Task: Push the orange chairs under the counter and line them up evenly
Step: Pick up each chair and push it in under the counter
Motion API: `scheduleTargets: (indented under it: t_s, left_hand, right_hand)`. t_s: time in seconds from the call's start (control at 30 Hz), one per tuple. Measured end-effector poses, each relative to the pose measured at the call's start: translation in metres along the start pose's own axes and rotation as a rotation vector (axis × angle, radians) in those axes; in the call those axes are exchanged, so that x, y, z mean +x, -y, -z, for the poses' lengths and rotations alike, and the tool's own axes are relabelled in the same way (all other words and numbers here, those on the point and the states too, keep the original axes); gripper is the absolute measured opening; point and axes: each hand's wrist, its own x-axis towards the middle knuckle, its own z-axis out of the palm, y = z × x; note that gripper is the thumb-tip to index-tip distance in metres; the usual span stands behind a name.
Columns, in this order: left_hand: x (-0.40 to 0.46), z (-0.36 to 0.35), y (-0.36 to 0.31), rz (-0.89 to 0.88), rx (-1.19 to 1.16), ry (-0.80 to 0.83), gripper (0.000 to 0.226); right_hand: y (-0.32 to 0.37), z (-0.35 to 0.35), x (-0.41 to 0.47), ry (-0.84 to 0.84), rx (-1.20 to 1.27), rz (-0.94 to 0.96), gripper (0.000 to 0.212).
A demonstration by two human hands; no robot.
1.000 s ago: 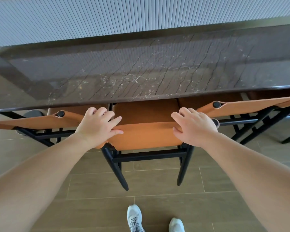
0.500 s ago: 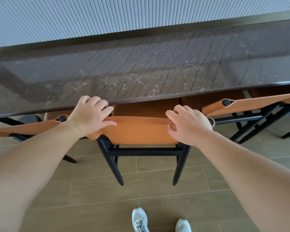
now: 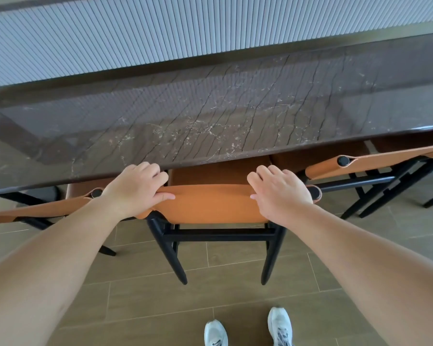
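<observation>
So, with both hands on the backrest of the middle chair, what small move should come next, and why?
Probably one more short push straight forward. The left hand and right hand grip the middle chair by its backrest, which sits nearer the person than the counter edge and the right chair backrest. That should even the row.

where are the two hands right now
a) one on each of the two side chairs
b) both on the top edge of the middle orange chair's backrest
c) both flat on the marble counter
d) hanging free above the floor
b: the left hand and right hand both curl over the top edge of the middle orange chair, just below the counter edge.
</observation>
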Motion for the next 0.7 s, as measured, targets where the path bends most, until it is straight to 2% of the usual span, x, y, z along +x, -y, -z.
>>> scheduleTargets:
  t_s: [0.13,0.37,0.7]
  left_hand:
    - [0.001,0.001,-0.013,0.056,-0.087,-0.008,0.039]
    - [0.003,-0.002,-0.049,0.232,-0.043,-0.003,0.043]
    - [0.025,-0.006,-0.085,0.373,-0.061,0.006,0.050]
  right_hand:
    - [-0.015,0.000,0.004,-0.033,-0.027,0.062,0.021]
    - [-0.056,0.003,0.023,-0.089,-0.074,0.221,0.035]
    - [-0.105,-0.011,0.045,-0.145,-0.077,0.326,0.026]
